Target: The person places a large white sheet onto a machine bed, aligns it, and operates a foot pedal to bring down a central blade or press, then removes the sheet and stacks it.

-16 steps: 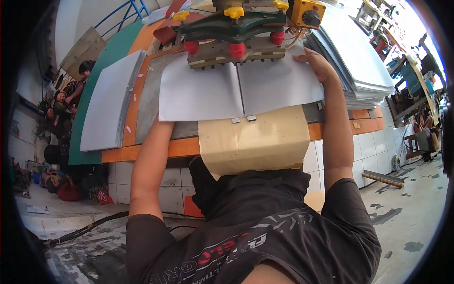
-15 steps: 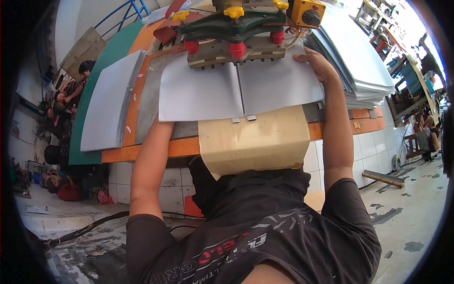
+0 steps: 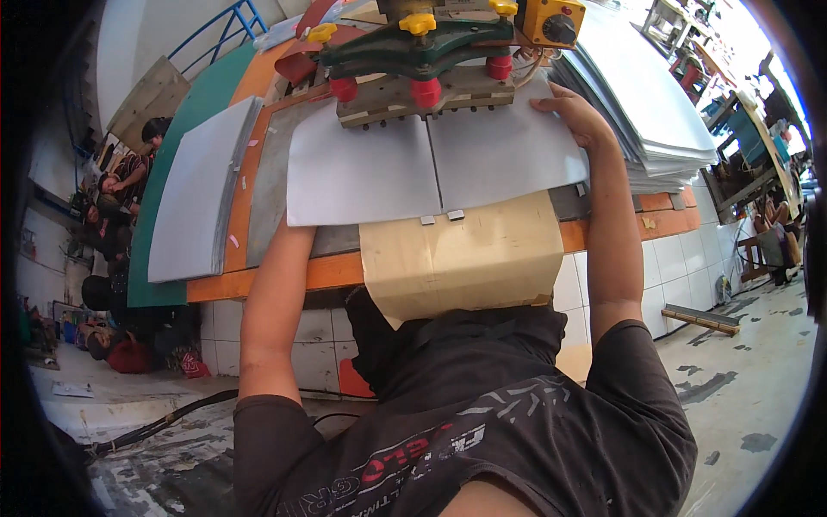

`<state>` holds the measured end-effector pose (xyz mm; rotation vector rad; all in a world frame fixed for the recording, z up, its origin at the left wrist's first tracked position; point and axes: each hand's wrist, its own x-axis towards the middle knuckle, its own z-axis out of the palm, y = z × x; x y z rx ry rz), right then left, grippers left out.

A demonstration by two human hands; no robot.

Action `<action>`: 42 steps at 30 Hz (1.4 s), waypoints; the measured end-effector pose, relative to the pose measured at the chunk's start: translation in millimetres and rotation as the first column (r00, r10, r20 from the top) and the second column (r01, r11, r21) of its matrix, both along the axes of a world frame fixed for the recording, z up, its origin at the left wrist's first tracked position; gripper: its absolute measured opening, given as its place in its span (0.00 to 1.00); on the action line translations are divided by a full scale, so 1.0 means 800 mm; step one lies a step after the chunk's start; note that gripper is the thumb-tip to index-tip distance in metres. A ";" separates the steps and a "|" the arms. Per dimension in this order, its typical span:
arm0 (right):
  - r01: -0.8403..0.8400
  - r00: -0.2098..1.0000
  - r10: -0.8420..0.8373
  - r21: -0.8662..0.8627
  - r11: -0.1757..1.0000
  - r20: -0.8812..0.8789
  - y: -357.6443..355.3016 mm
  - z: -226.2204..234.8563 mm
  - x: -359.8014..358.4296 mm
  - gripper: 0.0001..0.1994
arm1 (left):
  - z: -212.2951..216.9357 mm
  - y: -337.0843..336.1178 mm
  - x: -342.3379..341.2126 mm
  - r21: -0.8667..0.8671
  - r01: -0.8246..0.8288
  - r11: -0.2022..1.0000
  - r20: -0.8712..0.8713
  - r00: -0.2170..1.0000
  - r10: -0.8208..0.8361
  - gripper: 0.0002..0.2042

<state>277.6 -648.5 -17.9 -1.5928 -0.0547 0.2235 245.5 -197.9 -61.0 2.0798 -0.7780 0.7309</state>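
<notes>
A large white sheet (image 3: pixel 362 172) with a dark line down its middle lies under the press head (image 3: pixel 422 95) of a green machine. My right hand (image 3: pixel 575 116) is at the sheet's right edge, thumb on top, gripping it near the far corner. My left hand is hidden beneath the sheet's left part; only the left forearm (image 3: pixel 280 284) shows. Two small light blocks (image 3: pixel 455 215) sit along the sheet's near edge. Below them a tan board (image 3: pixel 461 258) hangs over the table's front edge.
Red knobs and yellow star knobs (image 3: pixel 418 24) are on the press, with a yellow control box (image 3: pixel 553 24) beside it. White paper stacks stand at left (image 3: pixel 202 189) and at right (image 3: pixel 642 86). Other people (image 3: pixel 125 172) sit far left. The table edge (image 3: pixel 250 284) is orange.
</notes>
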 end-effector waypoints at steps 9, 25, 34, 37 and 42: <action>0.085 0.996 -0.085 -0.020 0.996 -0.015 -0.009 -0.023 0.020 0.24 | -0.001 -0.002 0.005 0.003 0.006 1.000 -0.011 1.000 -0.006 0.26; 0.013 1.000 -0.013 0.004 1.000 0.020 -0.023 -0.023 0.028 0.32 | 0.001 -0.005 0.005 -0.003 0.009 1.000 -0.011 1.000 -0.009 0.26; 0.035 0.996 -0.035 -0.009 0.999 0.078 -0.026 -0.002 -0.010 0.23 | -0.001 -0.007 0.008 -0.005 0.028 1.000 -0.033 0.999 -0.028 0.27; 0.052 0.993 -0.047 -0.037 0.998 0.109 -0.011 0.016 -0.044 0.25 | -0.013 0.002 0.018 -0.035 0.100 0.994 -0.096 0.990 -0.103 0.27; 0.184 0.978 -0.165 -0.150 0.971 0.128 -0.013 0.043 -0.118 0.27 | -0.014 -0.007 -0.035 -0.616 0.071 0.784 -0.465 0.771 -0.435 0.26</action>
